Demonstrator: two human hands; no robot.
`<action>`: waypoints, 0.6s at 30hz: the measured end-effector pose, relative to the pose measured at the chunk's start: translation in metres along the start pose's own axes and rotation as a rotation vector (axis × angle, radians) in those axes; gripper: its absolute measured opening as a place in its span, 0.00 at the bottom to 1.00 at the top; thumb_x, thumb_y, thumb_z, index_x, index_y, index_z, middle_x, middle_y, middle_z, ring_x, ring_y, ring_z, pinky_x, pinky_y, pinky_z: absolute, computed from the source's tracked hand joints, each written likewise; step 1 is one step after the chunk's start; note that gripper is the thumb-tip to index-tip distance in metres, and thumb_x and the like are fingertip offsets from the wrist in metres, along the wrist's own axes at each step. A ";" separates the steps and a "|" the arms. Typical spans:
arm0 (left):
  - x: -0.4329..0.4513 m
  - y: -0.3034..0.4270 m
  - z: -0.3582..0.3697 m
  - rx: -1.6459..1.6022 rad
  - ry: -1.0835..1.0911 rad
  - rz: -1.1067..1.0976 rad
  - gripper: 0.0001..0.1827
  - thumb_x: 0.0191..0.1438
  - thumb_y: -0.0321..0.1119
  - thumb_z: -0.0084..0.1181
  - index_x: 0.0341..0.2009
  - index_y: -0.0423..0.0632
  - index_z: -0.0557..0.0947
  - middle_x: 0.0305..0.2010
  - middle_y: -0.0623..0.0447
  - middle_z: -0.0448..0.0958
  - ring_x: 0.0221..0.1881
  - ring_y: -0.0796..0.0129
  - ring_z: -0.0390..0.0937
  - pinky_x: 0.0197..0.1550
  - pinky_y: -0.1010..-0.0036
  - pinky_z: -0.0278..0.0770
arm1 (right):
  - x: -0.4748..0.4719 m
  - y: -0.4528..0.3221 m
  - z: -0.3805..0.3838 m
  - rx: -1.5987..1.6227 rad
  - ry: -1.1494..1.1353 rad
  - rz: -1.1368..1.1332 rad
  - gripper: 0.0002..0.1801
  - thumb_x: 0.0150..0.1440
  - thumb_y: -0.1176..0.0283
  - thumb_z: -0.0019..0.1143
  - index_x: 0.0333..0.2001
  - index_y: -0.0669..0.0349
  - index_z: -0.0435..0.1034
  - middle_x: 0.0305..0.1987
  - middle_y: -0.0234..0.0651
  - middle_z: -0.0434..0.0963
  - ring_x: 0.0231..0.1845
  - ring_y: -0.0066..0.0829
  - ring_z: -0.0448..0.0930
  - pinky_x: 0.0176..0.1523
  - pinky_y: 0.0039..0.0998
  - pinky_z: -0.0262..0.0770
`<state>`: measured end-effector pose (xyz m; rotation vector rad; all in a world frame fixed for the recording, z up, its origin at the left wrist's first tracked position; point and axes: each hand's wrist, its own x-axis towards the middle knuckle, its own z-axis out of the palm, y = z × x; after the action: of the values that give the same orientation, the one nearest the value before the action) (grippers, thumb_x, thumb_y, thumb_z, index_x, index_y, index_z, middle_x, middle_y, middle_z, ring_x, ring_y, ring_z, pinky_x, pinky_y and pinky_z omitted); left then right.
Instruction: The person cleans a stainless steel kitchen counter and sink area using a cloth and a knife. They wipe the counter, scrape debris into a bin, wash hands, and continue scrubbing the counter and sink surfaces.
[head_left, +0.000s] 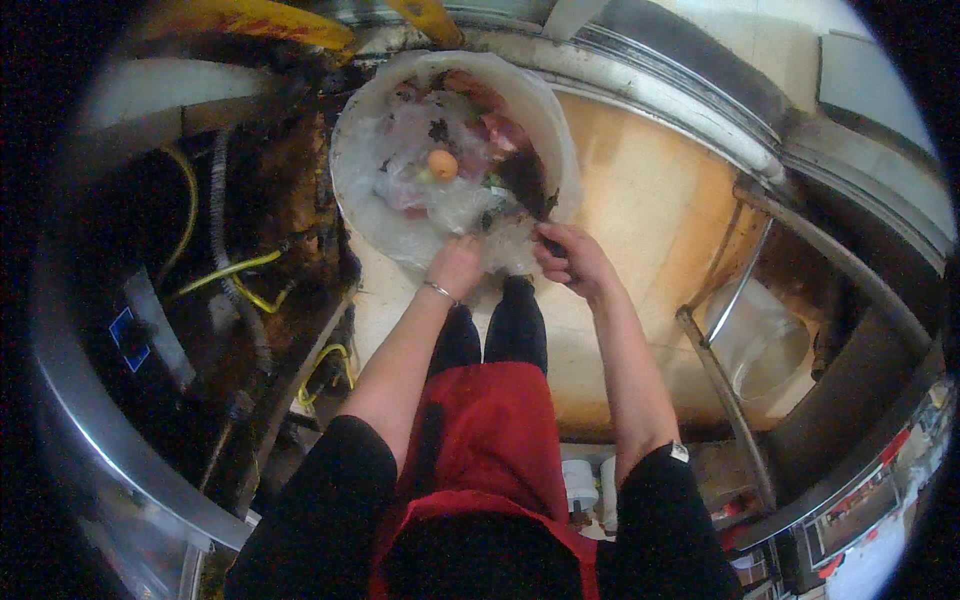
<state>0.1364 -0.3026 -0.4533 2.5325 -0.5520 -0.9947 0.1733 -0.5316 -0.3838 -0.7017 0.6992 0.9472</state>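
Observation:
In front of me stands a round waste bin (566, 150) lined with clear plastic. In it lie crumpled plastic film (401, 150), pinkish-red scraps (504, 133), dark bits and a round orange-brown item (442, 164) like an egg. My left hand (459, 261) is closed on clear plastic (508, 244) at the bin's near rim, its fingertips partly hidden. Just right of that plastic, my right hand (571, 256) grips a dark slim object (553, 246), mostly covered by the fingers.
Yellow hoses (229, 276) and a grey corrugated hose (219, 195) hang at left beside a grimy surface. Metal table legs (727, 405) and a translucent bucket (757, 337) are at right. Yellow pipes (427, 21) cross above the bin. White containers (580, 480) stand behind me.

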 end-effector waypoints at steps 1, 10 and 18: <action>-0.002 -0.002 0.002 0.016 0.016 0.019 0.17 0.45 0.37 0.57 0.38 0.40 0.76 0.43 0.43 0.73 0.44 0.50 0.72 0.47 0.61 0.72 | -0.006 0.010 -0.022 0.045 -0.020 0.040 0.09 0.59 0.66 0.45 0.37 0.61 0.66 0.16 0.24 0.62 0.10 0.14 0.57 0.13 0.18 0.50; 0.008 0.001 0.013 0.167 -0.108 0.082 0.18 0.46 0.41 0.59 0.38 0.41 0.77 0.40 0.42 0.75 0.41 0.50 0.74 0.44 0.61 0.73 | -0.064 0.043 -0.048 0.117 0.069 0.100 0.11 0.60 0.67 0.44 0.39 0.63 0.67 0.16 0.22 0.59 0.10 0.12 0.52 0.11 0.16 0.44; 0.017 0.006 -0.020 0.081 -0.218 -0.095 0.18 0.43 0.41 0.63 0.35 0.42 0.80 0.42 0.41 0.75 0.43 0.51 0.75 0.45 0.63 0.74 | -0.142 0.075 -0.054 0.020 0.295 0.078 0.18 0.60 0.63 0.46 0.48 0.64 0.67 0.18 0.22 0.61 0.11 0.10 0.53 0.13 0.16 0.45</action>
<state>0.1606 -0.3126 -0.4464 2.5574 -0.5455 -1.3194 0.0370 -0.6102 -0.3206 -0.8100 1.0001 0.9155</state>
